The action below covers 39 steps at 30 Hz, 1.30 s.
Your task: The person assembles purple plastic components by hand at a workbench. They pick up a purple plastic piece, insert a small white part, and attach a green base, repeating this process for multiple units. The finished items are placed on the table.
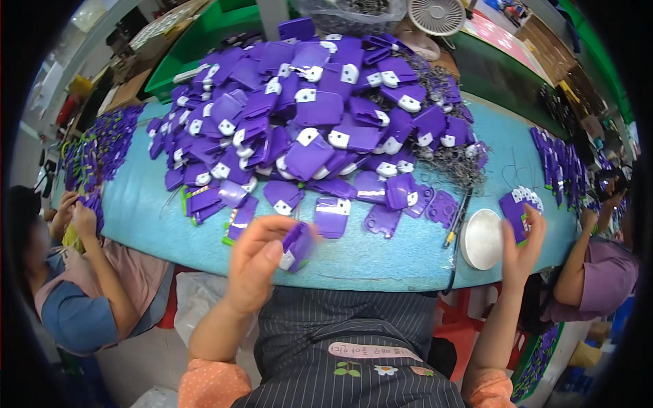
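My left hand is closed in a pinch on a purple plastic case with a white corner, held over the table's near edge. The case is partly blurred. My right hand has its thumb and fingers apart at a small stack of purple cases with fanned white corners. Whether the fingertips touch that stack I cannot tell. Left of this hand sits a round white bowl. In front of my left hand lie a loose purple case and a flat purple plate with holes.
A large heap of purple cases covers the middle of the blue table. Tangled dark wires lie at its right. A thin yellow-and-black tool lies beside the bowl. People work at the left and right. A fan stands behind.
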Tool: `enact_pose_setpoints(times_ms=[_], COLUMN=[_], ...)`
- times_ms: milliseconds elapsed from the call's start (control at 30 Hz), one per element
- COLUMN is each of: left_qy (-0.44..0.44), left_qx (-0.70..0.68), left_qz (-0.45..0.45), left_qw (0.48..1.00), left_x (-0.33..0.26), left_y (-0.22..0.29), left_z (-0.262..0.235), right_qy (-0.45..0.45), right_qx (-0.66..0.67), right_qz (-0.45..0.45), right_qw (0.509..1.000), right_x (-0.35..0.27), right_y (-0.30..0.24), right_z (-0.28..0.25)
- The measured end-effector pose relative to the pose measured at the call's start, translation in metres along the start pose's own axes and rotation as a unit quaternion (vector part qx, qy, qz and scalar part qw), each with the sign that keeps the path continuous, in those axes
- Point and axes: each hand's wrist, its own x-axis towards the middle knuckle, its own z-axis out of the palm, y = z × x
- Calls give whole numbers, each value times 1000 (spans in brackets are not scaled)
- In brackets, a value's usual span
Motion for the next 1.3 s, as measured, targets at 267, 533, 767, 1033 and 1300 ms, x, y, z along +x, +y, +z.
enact_pose_setpoints(times_ms=[267, 533, 767, 1033, 1300], left_qy=[-109, -43, -135, 72, 220], left_qx=[-451, -176, 21, -43, -46], left_qz=[-170, -108, -80, -67, -88], left_qw=[869, 977, 987, 994, 970], left_x=[-28, -39, -42, -41, -22], left_y=[-55, -33, -34, -28, -11], left_z=[64, 54, 43, -2, -74], right_qy=[-341, -238, -301, -263, -333], right_qx=[401, 321, 266, 212, 206], right_qz=[-210, -168, -145, -108, -331], right_qw=[824, 901, 904, 935, 859], right_x=[-44, -46, -57, -57, -53], right_y=[-153, -149, -156, -145, -220], right_z=[22, 29, 31, 39, 80])
